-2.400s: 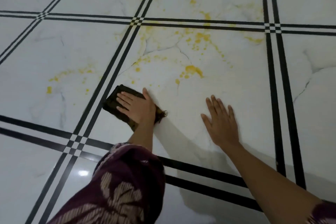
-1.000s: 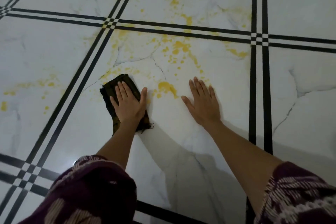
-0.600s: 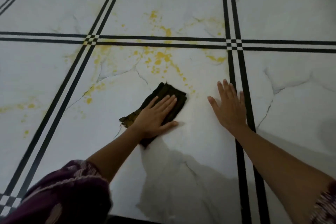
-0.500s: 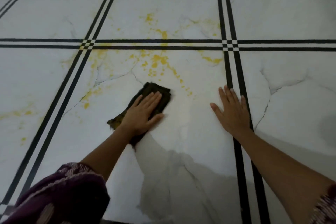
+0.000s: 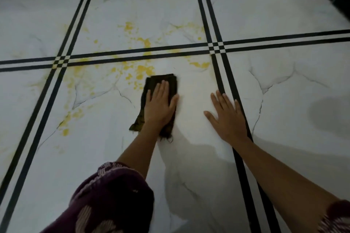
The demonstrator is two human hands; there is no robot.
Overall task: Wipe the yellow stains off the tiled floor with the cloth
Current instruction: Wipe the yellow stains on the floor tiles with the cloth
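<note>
So the left hand [image 5: 160, 107] is pressed flat on top of a dark cloth [image 5: 161, 83], fingers straight and close together with the thumb out to the right, pinning the cloth to the floor rather than gripping it. The cloth sits near the middle of the view on a white marble-look tile of the floor [image 5: 94, 157]; its far edge pokes out past the fingertips and a frayed near end sticks out on both sides of the wrist. Just left of and beyond the cloth's far edge there's a thick batch of yellow stains [image 5: 141, 71], blobs and specks scattered across that same tile. More yellow runs over the double black grout stripe [image 5: 132, 55] and onto the far tile, with a fainter smear to the right near where the stripes cross. Lower on the left there's another yellow patch [image 5: 71, 117] following a grey vein in the tile. The right hand [image 5: 227, 119] is empty, palm down on the floor to the right of the cloth and apart from it, fingers spread a bit, its outer edge lying on the black stripes. A maroon patterned sleeve [image 5: 109, 198] covers the left upper arm at the near edge.
</note>
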